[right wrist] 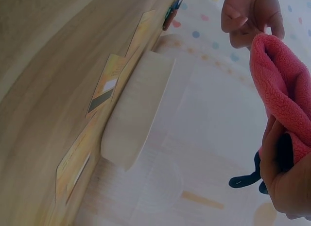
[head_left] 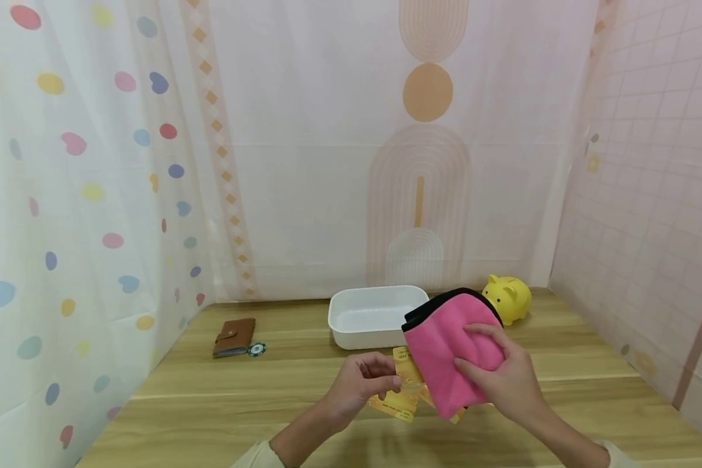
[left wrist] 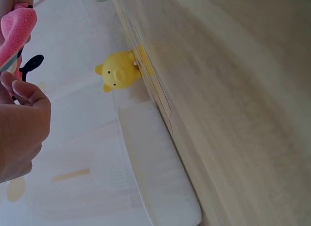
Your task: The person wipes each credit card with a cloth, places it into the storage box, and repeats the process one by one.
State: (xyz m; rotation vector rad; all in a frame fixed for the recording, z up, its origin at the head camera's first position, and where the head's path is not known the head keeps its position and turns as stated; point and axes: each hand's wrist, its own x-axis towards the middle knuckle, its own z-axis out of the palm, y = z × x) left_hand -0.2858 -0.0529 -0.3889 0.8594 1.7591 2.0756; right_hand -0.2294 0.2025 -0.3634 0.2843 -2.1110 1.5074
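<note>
My right hand (head_left: 506,377) grips a folded pink plush cloth (head_left: 450,351) with black edging, holding it up above the table. In the right wrist view, a dark strip (right wrist: 243,180) hangs beside the bunched cloth. Close to the cloth's left side is my left hand (head_left: 363,387), fingers bent, thumb and fingertips near one another. Whether these fingertips pinch anything is unclear. Several yellow cards (head_left: 406,367) lie on the table below the hands, partly covered by the cloth in the head view.
A white rectangular bin (head_left: 363,338) stands behind the cards. A yellow piggy bank (head_left: 513,299) sits at the back right. At the left, a brown snap wallet (head_left: 236,335) and a poker chip (head_left: 257,350) lie on the wooden table (head_left: 210,403). Patterned curtains surround the table.
</note>
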